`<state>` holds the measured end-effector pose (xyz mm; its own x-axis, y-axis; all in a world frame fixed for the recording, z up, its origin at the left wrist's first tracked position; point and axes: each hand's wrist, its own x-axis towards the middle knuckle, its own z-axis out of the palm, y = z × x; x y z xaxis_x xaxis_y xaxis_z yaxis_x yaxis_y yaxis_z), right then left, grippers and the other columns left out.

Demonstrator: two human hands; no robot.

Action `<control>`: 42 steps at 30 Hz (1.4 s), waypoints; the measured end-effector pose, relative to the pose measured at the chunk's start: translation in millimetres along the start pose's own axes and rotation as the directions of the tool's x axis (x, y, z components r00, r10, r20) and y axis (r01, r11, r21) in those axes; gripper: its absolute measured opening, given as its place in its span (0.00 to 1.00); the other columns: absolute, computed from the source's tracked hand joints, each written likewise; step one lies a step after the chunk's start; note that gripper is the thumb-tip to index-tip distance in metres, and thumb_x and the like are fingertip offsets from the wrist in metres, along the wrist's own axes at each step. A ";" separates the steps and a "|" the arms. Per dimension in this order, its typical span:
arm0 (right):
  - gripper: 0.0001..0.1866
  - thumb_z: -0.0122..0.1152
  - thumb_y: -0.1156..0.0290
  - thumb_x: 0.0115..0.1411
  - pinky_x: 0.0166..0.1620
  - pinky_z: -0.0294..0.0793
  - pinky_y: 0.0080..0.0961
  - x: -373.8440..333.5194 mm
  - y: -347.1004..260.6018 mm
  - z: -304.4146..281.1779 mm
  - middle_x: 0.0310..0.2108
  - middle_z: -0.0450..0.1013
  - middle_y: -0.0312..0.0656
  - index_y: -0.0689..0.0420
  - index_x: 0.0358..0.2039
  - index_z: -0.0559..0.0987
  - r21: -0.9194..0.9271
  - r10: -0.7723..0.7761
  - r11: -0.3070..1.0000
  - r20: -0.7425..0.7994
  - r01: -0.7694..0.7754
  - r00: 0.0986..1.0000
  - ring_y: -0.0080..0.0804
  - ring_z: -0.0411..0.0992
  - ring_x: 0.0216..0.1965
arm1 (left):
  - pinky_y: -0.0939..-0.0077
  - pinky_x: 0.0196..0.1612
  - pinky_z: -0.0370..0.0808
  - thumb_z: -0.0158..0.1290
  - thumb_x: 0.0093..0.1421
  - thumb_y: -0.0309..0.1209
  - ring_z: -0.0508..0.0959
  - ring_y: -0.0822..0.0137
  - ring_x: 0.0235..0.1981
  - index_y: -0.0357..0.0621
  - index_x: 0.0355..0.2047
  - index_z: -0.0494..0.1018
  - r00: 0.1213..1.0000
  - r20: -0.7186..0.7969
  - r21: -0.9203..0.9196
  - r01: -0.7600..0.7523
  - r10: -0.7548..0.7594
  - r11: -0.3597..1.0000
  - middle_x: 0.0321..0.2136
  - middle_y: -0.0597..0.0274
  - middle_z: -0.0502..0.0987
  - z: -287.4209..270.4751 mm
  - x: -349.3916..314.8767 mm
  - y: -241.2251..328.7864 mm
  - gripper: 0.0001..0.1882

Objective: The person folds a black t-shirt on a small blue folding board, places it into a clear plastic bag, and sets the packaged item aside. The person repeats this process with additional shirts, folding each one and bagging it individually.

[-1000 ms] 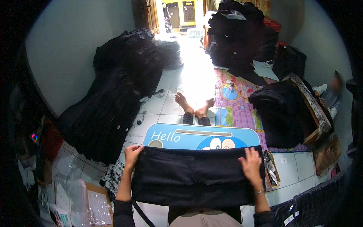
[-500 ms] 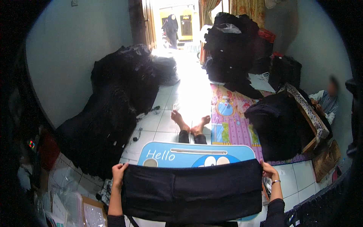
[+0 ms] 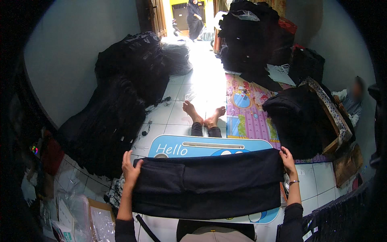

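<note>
A wide folded piece of black cloth (image 3: pixel 209 183) lies spread across a low blue table (image 3: pixel 213 144) in front of me and covers most of its top. A shorter folded layer shows at its left part. My left hand (image 3: pixel 131 169) is open at the cloth's upper left corner, fingers stretched away from me and thumb beside the edge. At the upper right corner, my right hand (image 3: pixel 288 160) has its fingers closed on the cloth; the thumb is partly hidden. A bracelet circles my right wrist.
Big heaps of black cloth (image 3: pixel 109 117) line the left wall, with another tall stack (image 3: pixel 250 44) by the doorway. A colourful mat (image 3: pixel 250 109) lies right of my bare feet (image 3: pixel 203 117). One person (image 3: pixel 350 101) sits at the right; another (image 3: pixel 194 20) stands outside. Plastic packaging (image 3: pixel 74 213) is at lower left.
The cloth has come down flatter onto the table. My left hand has gone from pinching its corner to open fingers. The view has shifted, and the person outside has moved right.
</note>
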<state>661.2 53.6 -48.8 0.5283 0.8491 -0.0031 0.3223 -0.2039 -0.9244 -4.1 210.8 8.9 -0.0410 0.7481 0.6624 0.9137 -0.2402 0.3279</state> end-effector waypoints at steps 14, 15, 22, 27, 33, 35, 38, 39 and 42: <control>0.43 0.65 0.47 0.55 0.64 0.58 0.39 -146.7 -61.9 47.2 0.63 0.59 0.56 0.49 0.66 0.60 -0.343 -0.130 0.931 -0.003 0.121 0.991 0.53 0.57 0.64 | 0.56 0.69 0.50 0.56 0.44 0.26 0.61 0.55 0.65 0.52 0.56 0.71 0.837 0.530 -0.251 0.005 0.133 0.968 0.61 0.56 0.66 -53.2 -90.5 59.8 0.34; 0.42 0.65 0.48 0.55 0.63 0.58 0.39 -145.4 -61.2 47.6 0.62 0.60 0.56 0.50 0.65 0.61 -0.344 -0.106 0.934 -0.011 0.095 0.994 0.54 0.58 0.64 | 0.56 0.69 0.50 0.56 0.44 0.25 0.61 0.55 0.65 0.51 0.56 0.71 0.842 0.524 -0.248 0.006 0.129 0.969 0.61 0.56 0.67 -52.3 -90.9 59.8 0.34; 0.40 0.64 0.47 0.55 0.63 0.58 0.41 -146.1 -51.8 49.2 0.63 0.58 0.58 0.52 0.64 0.63 -0.422 -0.161 0.900 -0.082 0.112 0.983 0.55 0.57 0.64 | 0.57 0.68 0.52 0.58 0.45 0.26 0.63 0.56 0.63 0.51 0.56 0.72 0.858 0.495 -0.236 -0.020 0.138 0.971 0.60 0.57 0.68 -52.1 -91.6 59.5 0.33; 0.39 0.63 0.47 0.56 0.64 0.58 0.41 -146.1 -52.1 50.8 0.62 0.60 0.58 0.54 0.63 0.63 -0.392 -0.197 0.908 -0.090 0.147 0.976 0.55 0.57 0.64 | 0.57 0.68 0.53 0.60 0.44 0.26 0.64 0.56 0.63 0.50 0.56 0.72 0.861 0.490 -0.229 -0.023 0.136 0.973 0.59 0.57 0.68 -48.4 -92.9 56.8 0.34; 0.34 0.56 0.49 0.62 0.62 0.59 0.42 -145.4 -52.5 50.9 0.59 0.63 0.56 0.59 0.61 0.66 -0.417 -0.244 0.892 -0.115 0.176 0.963 0.54 0.60 0.62 | 0.58 0.68 0.53 0.60 0.44 0.26 0.64 0.56 0.63 0.49 0.56 0.72 0.869 0.475 -0.239 -0.025 0.139 0.971 0.59 0.56 0.68 -47.9 -92.9 56.8 0.34; 0.34 0.54 0.49 0.63 0.62 0.60 0.41 -145.7 -52.4 51.7 0.59 0.64 0.56 0.61 0.60 0.66 -0.419 -0.247 0.891 -0.124 0.175 0.961 0.54 0.61 0.61 | 0.58 0.68 0.53 0.60 0.44 0.25 0.64 0.56 0.63 0.49 0.56 0.72 0.865 0.485 -0.229 -0.015 0.128 0.973 0.59 0.57 0.68 -48.4 -92.4 57.0 0.34; 0.33 0.53 0.49 0.64 0.61 0.61 0.40 -145.5 -51.7 53.3 0.58 0.66 0.57 0.62 0.60 0.66 -0.424 -0.245 0.890 -0.130 0.170 0.961 0.53 0.63 0.60 | 0.59 0.68 0.53 0.59 0.44 0.25 0.64 0.56 0.63 0.49 0.56 0.72 0.866 0.484 -0.205 -0.023 0.122 0.979 0.59 0.57 0.68 -47.2 -92.8 57.6 0.34; 0.33 0.53 0.49 0.64 0.61 0.61 0.39 -146.1 -51.2 54.0 0.57 0.66 0.57 0.62 0.60 0.66 -0.437 -0.264 0.880 -0.126 0.185 0.956 0.53 0.64 0.59 | 0.59 0.68 0.53 0.59 0.44 0.25 0.64 0.56 0.63 0.49 0.56 0.72 0.872 0.471 -0.216 -0.030 0.131 0.976 0.60 0.57 0.68 -47.8 -93.5 57.2 0.34; 0.33 0.53 0.50 0.64 0.60 0.62 0.39 -145.5 -51.4 54.2 0.57 0.66 0.57 0.62 0.60 0.66 -0.436 -0.275 0.879 -0.136 0.192 0.952 0.54 0.64 0.59 | 0.59 0.68 0.53 0.59 0.44 0.25 0.64 0.57 0.63 0.49 0.56 0.72 0.869 0.482 -0.208 -0.008 0.110 0.978 0.60 0.57 0.68 -47.8 -93.8 58.0 0.33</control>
<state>525.1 -33.1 -21.5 0.5207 0.7980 0.3033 0.7274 -0.2288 -0.6470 33.4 97.1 -2.0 0.2595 0.9220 0.2872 0.8097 -0.3698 0.4557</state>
